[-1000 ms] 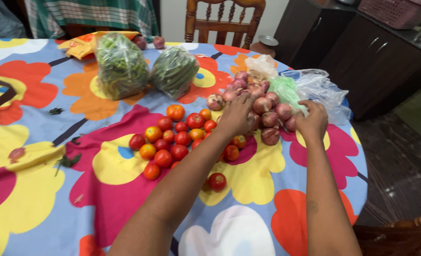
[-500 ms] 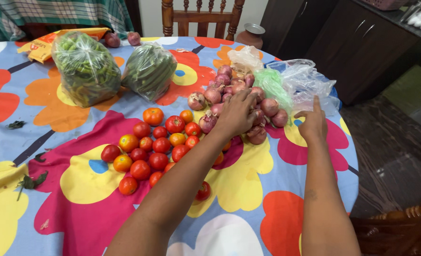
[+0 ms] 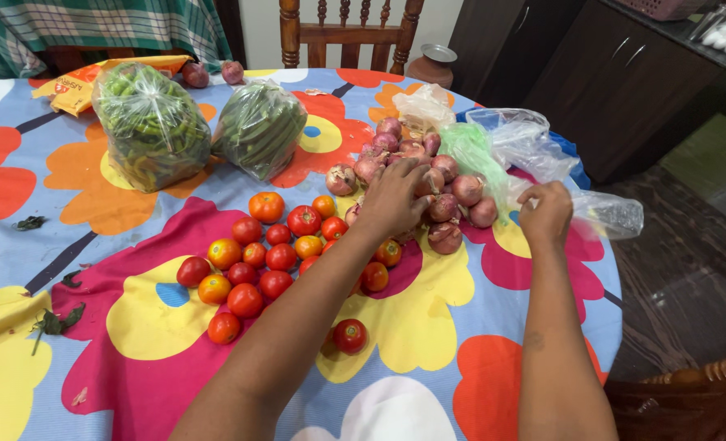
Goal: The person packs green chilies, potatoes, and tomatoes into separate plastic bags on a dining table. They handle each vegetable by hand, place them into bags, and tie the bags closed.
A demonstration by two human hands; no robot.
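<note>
Left hand (image 3: 395, 198), fingers spread, rests on the onion pile (image 3: 428, 175) beside the tomatoes (image 3: 277, 253); right hand (image 3: 545, 214), right of the pile, pinches a clear plastic bag (image 3: 604, 214).

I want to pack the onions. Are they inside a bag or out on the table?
Out. The onions lie loose in a pile on the flowered tablecloth, beside crumpled plastic bags. The left hand rests on them.

Glossy tomatoes (image 3: 281, 257), papery onions (image 3: 444, 208), crinkly clear plastic bag (image 3: 542, 155), wooden chair (image 3: 346, 33).
</note>
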